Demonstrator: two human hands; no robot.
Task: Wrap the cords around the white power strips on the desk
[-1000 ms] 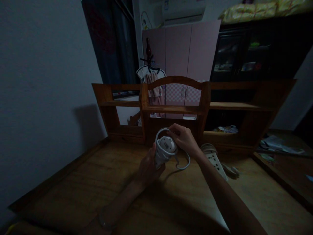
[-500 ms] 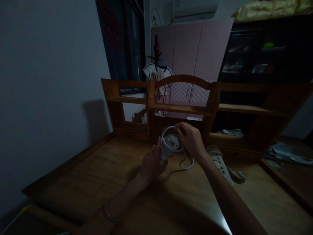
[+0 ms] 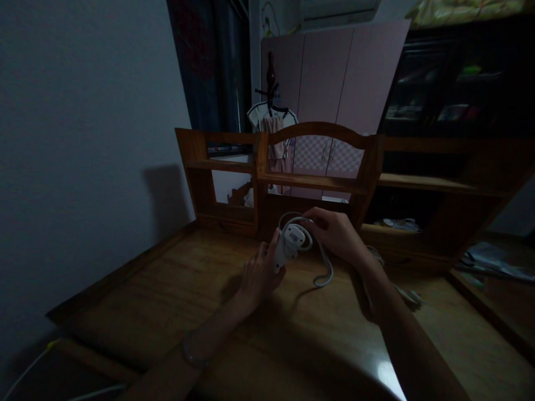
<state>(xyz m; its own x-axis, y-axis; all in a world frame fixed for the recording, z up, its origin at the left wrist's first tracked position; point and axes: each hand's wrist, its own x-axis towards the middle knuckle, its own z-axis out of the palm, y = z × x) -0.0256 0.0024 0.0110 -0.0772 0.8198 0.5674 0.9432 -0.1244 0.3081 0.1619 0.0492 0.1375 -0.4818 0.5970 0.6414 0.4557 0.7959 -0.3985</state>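
My left hand (image 3: 261,275) is closed around a white power strip (image 3: 285,255), which is tilted above the desk with its labelled, screwed underside facing me. White cord (image 3: 322,283) loops around the strip's far end, and a loose bend of it hangs down on the right. My right hand (image 3: 334,231) pinches the cord near the top of the loops, its fingertips close to the strip. Behind my right forearm lies a second power strip, mostly hidden; its coiled cable (image 3: 375,254) and cord end (image 3: 410,298) show.
The wooden desk (image 3: 188,289) spreads under both hands. At its back stands a wooden shelf unit (image 3: 317,181), with white items (image 3: 401,224) in its lower right compartment. A wall (image 3: 96,139) borders the left, and papers (image 3: 497,260) lie beyond the right edge.
The cord loops around the strip have shifted, with one now standing wider at the top. My right forearm has moved over the second power strip, hiding its sockets. The view has tilted slightly.
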